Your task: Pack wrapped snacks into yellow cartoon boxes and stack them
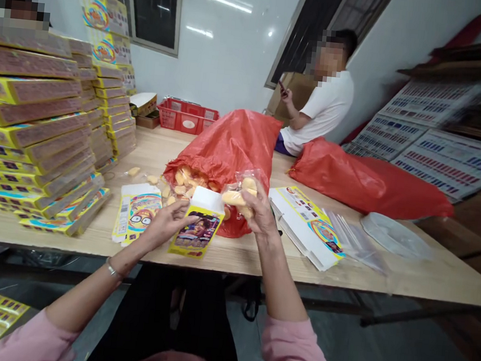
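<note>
Snack bag [239,194] clamped in right hand [260,213] fingers [250,195], left hand [166,224] fingers [183,217] apart against yellow carton [196,230], red woven sack [222,145] at 12 o'clock, spilling yellow snack pieces [185,178]

No word, brand or number can be read clearly. On the bench [258,261], the small yellow box [196,236] carries a photo-style picture with coloured lettering, too blurred to read. To the right of that box, a flattened yellow-and-white box [308,227] shows a barcode [305,215], its digits too small to make out. The stacked yellow boxes [28,126] at the bench's left end have printed bands, also unreadable. Behind the bench at the right, the leaning printed sheets [435,142] show rows of red and blue lettering, too small to read.
</note>
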Available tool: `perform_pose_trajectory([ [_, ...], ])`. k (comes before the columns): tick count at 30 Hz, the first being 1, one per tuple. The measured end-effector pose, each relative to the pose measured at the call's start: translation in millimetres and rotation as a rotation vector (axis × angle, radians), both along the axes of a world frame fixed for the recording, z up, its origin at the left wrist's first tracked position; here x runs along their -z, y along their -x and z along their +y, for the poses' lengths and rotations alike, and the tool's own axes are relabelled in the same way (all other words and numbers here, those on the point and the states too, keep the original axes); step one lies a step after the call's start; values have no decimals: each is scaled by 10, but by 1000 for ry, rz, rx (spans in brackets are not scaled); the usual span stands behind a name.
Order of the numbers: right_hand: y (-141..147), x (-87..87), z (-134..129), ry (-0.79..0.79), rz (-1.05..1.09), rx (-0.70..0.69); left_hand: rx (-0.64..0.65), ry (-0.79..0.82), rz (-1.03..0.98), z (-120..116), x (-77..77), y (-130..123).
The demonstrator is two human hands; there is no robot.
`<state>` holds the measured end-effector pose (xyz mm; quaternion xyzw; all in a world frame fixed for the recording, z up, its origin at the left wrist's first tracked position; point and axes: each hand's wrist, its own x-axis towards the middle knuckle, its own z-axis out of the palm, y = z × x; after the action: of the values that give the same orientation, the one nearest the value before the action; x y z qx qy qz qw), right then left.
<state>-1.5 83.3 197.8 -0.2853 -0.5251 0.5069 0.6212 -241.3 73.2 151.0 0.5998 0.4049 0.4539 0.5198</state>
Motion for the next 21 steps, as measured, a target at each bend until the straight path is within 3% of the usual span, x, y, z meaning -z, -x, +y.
perform_pose_trajectory([
  [5, -49, -70, 236, -141, -441, -19, 245, 32, -74, 187, -42, -178],
  [10, -235, -13, 345, -342, -855, 87, 250, 94, -176, 345, 80, -141],
  [17, -260, 48, 368, -460, -926, -31, 413, 109, -180, 421, 130, -178],
  [21, -256, -2, 374, -498, -1113, -41, 419, 169, -197, 443, 170, -234],
])
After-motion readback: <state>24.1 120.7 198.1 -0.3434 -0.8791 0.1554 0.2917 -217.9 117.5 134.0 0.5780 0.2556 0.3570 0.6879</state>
